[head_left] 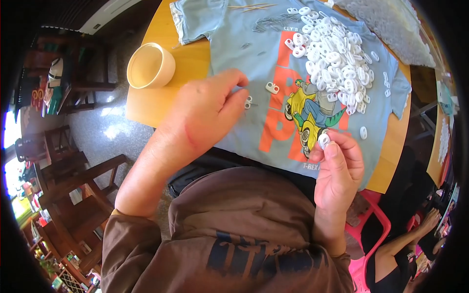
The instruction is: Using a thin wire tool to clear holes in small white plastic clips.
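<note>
A small white oval plastic piece with two holes (324, 140) is pinched between the thumb and fingers of my right hand (340, 163), low over the printed T-shirt. My left hand (212, 105) is over the shirt's left part, its thumb and fingers drawn together; whatever sits between the fingertips is hidden. Right beside those fingertips lies another white piece (248, 102), with a thin pin-like line by it. A single white two-holed piece (272, 88) rests on the shirt between my hands. Farther right and back spreads a large heap of the same white pieces (342, 63).
The blue-grey T-shirt (234, 58) covers most of the wooden table (188, 61). A cream tub (172, 68) stands at the left. Thin metal pins (278, 22) and wooden sticks (251, 7) lie at the back. A pink chair (378, 215) and another person's arm (415, 237) are at right.
</note>
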The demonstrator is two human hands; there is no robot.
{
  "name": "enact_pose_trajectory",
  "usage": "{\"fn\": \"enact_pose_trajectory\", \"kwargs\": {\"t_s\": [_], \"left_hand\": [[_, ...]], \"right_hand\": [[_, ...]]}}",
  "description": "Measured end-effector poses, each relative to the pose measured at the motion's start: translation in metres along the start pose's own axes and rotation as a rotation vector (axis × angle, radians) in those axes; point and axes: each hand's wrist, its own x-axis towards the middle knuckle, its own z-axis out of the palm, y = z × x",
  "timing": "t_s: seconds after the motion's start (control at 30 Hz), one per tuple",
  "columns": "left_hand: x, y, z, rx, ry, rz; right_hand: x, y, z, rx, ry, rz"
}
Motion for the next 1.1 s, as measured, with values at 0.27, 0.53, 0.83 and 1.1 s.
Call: {"fn": "enact_pose_trajectory", "kwargs": {"t_s": [0.27, 0.53, 0.83, 1.1], "left_hand": [[0.008, 0.012, -0.035, 0.037, 0.133, 0.101], [0.075, 0.008, -0.068, 0.413, 0.188, 0.260], [0.140, -0.020, -0.040, 0.847, 0.099, 0.366], [0.141, -0.008, -0.035, 0.986, 0.053, 0.361]], "right_hand": [[-0.002, 0.003, -0.004, -0.010, -0.027, 0.001], [-0.006, 0.002, -0.007, 0.019, -0.055, 0.022], [-0.003, 0.002, -0.005, -0.015, -0.036, 0.020], [-0.005, 0.002, -0.005, 0.000, -0.042, 0.032]]}}
